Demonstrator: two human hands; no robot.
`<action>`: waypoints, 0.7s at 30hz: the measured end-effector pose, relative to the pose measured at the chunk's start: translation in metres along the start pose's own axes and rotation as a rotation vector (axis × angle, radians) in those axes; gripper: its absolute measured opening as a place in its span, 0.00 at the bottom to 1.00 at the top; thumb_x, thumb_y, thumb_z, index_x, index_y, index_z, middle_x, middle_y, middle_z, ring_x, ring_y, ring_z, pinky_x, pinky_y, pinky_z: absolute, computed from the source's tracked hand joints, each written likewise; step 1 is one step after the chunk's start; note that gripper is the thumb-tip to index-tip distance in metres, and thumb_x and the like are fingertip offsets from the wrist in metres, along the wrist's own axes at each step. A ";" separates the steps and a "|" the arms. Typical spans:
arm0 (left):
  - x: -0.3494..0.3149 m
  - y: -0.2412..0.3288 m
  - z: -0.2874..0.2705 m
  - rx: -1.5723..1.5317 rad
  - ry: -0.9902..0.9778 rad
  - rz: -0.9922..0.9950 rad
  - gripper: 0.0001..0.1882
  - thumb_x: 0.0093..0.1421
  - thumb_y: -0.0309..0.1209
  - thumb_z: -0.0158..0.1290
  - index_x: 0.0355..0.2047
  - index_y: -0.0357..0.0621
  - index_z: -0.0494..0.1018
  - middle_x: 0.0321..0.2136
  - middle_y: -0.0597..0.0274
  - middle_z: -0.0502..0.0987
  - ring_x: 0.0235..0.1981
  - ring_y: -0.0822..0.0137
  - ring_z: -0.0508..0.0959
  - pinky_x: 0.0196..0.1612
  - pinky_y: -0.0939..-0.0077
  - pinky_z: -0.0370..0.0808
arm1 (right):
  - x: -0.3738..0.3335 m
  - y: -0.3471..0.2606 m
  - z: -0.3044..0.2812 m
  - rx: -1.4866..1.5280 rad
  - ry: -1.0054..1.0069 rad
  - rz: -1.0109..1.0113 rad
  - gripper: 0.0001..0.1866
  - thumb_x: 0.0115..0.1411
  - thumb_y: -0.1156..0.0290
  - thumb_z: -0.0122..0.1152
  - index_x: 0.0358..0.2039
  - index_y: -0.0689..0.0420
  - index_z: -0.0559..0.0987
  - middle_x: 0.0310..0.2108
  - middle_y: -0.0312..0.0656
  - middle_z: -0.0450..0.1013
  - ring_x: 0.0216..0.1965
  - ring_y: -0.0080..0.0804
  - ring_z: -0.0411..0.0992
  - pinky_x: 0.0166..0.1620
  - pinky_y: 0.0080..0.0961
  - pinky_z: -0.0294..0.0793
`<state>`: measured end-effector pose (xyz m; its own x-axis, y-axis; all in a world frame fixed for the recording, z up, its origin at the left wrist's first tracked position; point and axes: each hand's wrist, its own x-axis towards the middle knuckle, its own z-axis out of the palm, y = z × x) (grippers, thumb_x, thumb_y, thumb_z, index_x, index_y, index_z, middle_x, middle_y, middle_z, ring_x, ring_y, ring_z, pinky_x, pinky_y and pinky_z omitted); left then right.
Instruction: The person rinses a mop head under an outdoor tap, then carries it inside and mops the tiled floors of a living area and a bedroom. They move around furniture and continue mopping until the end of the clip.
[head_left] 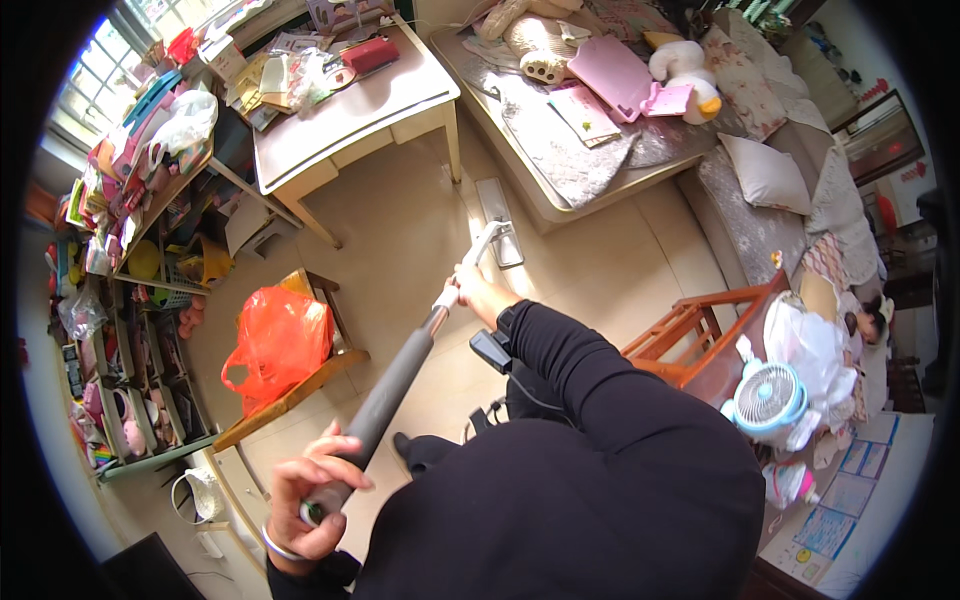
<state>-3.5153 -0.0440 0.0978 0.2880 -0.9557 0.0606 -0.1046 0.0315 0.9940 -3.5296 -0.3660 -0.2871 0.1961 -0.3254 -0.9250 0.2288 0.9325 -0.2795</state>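
A flat mop slants across the view, its thick grey grip near me and its thinner pole farther off. My left hand is closed round the grip's near end. Farther along, my right hand wraps the pole just short of the bent joint. The flat rectangular mop head rests on the tiled floor, between the desk and the bed. A small dark device hangs by my right wrist, with a cable running from it.
A white desk stands ahead, with a bed to its right. On the left, a wooden chair holds a red plastic bag. Crowded shelves line the left wall. A wooden chair and a blue fan are at right.
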 end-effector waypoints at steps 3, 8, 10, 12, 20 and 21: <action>0.013 -0.003 0.006 0.050 0.035 -0.312 0.28 0.44 0.24 0.48 0.46 0.48 0.51 0.33 0.51 0.71 0.36 0.58 0.71 0.53 0.53 0.51 | 0.012 -0.005 -0.002 -0.177 -0.035 0.006 0.07 0.55 0.68 0.47 0.27 0.57 0.62 0.13 0.36 0.58 0.10 0.25 0.58 0.11 0.24 0.60; -0.016 -0.029 0.055 -0.048 0.074 -1.005 0.29 0.46 0.26 0.48 0.48 0.50 0.49 0.33 0.51 0.70 0.35 0.59 0.71 0.50 0.56 0.54 | 0.024 0.019 -0.046 -0.563 0.112 -0.015 0.15 0.56 0.62 0.48 0.37 0.57 0.59 0.17 0.41 0.66 0.14 0.30 0.65 0.14 0.29 0.63; -0.026 -0.050 0.091 -0.082 0.101 -1.124 0.30 0.46 0.26 0.48 0.49 0.51 0.48 0.33 0.51 0.70 0.35 0.59 0.70 0.49 0.57 0.55 | 0.025 0.040 -0.070 -0.778 0.199 -0.040 0.19 0.56 0.60 0.49 0.42 0.55 0.57 0.24 0.46 0.69 0.21 0.36 0.69 0.21 0.34 0.68; -0.022 -0.076 0.131 -0.134 0.121 -1.171 0.30 0.47 0.26 0.48 0.50 0.51 0.47 0.33 0.51 0.69 0.34 0.60 0.70 0.48 0.58 0.56 | 0.044 0.033 -0.083 -1.028 0.306 -0.164 0.21 0.56 0.59 0.49 0.44 0.54 0.56 0.32 0.50 0.71 0.31 0.41 0.72 0.29 0.39 0.71; 0.076 -0.155 0.178 -0.268 0.136 -1.236 0.33 0.50 0.28 0.48 0.53 0.54 0.44 0.33 0.52 0.67 0.33 0.61 0.69 0.44 0.63 0.60 | 0.171 -0.125 -0.021 -1.114 0.253 -0.140 0.31 0.57 0.58 0.45 0.55 0.56 0.46 0.32 0.51 0.71 0.25 0.43 0.72 0.22 0.39 0.73; 0.094 -0.166 0.176 -0.280 0.146 -1.235 0.33 0.50 0.29 0.48 0.53 0.54 0.44 0.33 0.52 0.67 0.32 0.61 0.69 0.43 0.63 0.60 | 0.182 -0.140 -0.002 -1.056 0.236 -0.064 0.30 0.58 0.58 0.44 0.56 0.54 0.47 0.40 0.53 0.69 0.31 0.46 0.71 0.26 0.44 0.73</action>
<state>-3.6384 -0.1900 -0.0770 0.1533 -0.3530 -0.9230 0.5053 -0.7746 0.3803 -3.5282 -0.5556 -0.4166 -0.0013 -0.4453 -0.8954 -0.7264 0.6158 -0.3052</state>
